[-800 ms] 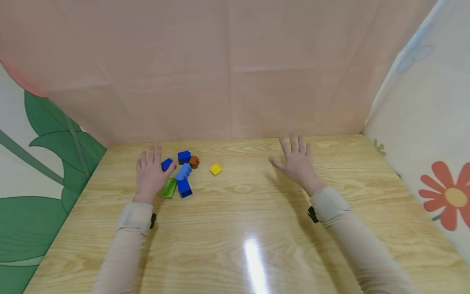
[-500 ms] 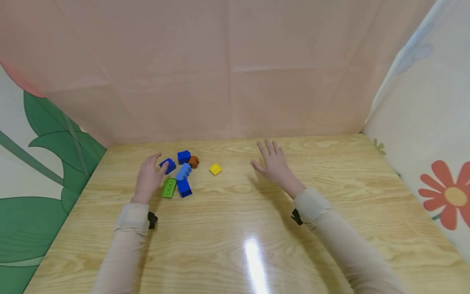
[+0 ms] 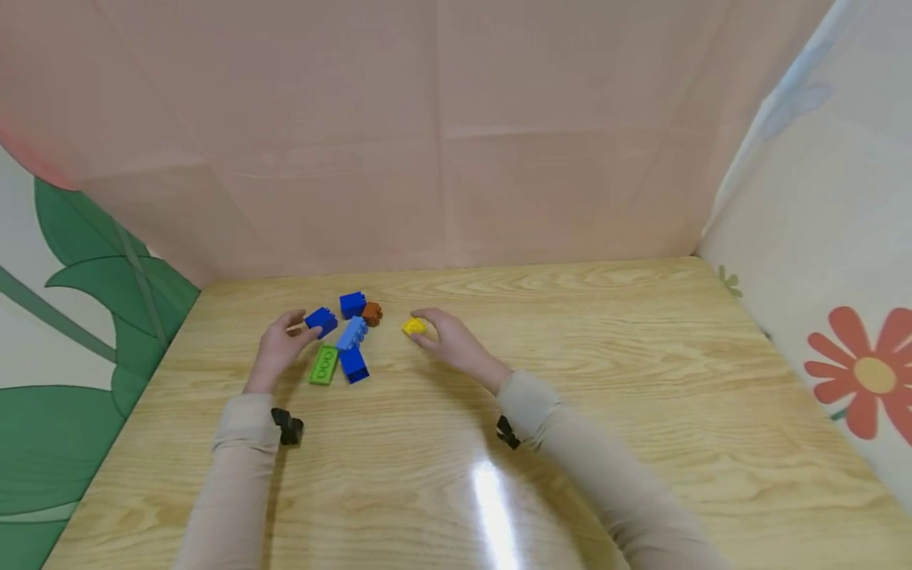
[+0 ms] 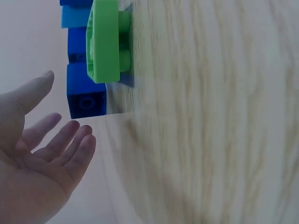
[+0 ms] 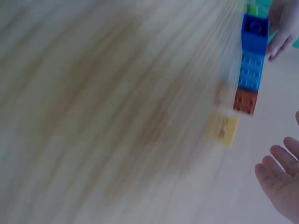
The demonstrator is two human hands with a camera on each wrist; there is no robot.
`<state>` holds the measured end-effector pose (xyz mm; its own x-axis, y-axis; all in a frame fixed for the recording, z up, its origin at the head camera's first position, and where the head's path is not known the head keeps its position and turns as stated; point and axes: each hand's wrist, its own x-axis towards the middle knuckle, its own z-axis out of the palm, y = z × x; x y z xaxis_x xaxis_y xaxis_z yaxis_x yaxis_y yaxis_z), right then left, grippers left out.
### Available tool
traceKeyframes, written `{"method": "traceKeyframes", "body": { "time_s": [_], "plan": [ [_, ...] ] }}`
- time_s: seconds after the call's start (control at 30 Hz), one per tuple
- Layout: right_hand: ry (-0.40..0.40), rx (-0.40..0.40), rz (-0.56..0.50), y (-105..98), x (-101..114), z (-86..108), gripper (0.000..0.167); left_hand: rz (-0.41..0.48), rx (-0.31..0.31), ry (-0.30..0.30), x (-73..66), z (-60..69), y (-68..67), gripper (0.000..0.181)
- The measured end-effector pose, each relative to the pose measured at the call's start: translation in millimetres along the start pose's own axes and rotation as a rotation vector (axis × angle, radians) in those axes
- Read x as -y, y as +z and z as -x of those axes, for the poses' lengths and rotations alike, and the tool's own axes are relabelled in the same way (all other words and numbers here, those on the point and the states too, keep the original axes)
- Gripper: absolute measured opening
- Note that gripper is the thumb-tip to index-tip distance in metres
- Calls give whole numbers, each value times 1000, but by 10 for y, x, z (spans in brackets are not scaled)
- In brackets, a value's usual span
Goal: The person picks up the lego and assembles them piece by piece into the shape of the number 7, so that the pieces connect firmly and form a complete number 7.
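Note:
On the left of the table, my left hand (image 3: 276, 348) is nearest to a dark blue toy brick (image 3: 322, 321), thumb and fingers spread around its near end. A gap shows between the fingers and that brick (image 4: 86, 91) in the left wrist view. My right hand (image 3: 456, 342) reaches in beside a small yellow brick (image 3: 413, 325), with thumb and forefinger on either side of it. In the right wrist view the yellow brick (image 5: 227, 131) lies apart from the loosely bent fingers of the right hand (image 5: 282, 179). Neither hand visibly holds anything.
Between the hands lie a light blue brick (image 3: 352, 333), a green brick (image 3: 324, 365), an orange-brown brick (image 3: 372, 313), and two more dark blue bricks, one behind (image 3: 352, 305) and one in front (image 3: 354, 365). Cloth hangs behind the wooden table (image 3: 399, 491).
My right hand has swept left to the yellow brick, its spread fingers bending. My left hand has turned and its fingers have curved toward the dark blue brick. The bricks have barely moved.

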<state>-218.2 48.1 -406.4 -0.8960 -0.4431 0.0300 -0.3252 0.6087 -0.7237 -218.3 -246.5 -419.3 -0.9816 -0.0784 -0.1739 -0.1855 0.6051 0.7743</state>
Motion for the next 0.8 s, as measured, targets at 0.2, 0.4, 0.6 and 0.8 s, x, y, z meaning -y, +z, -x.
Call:
{"method": "traceKeyframes", "body": {
  "time_s": [0.2, 0.4, 0.6, 0.8],
  "plan": [
    [80, 27, -252, 237, 83, -117, 42, 35, 17, -34, 1, -44, 22, 63],
    [123, 68, -316, 376, 135, -147, 41, 21, -7, -18, 26, -47, 30, 59],
    [189, 87, -355, 506, 194, -145, 39, 33, -76, -8, 41, -40, 47, 50],
    [184, 119, -371, 597, 281, -164, 40, 44, -59, -19, 50, -38, 32, 50]
  ]
}}
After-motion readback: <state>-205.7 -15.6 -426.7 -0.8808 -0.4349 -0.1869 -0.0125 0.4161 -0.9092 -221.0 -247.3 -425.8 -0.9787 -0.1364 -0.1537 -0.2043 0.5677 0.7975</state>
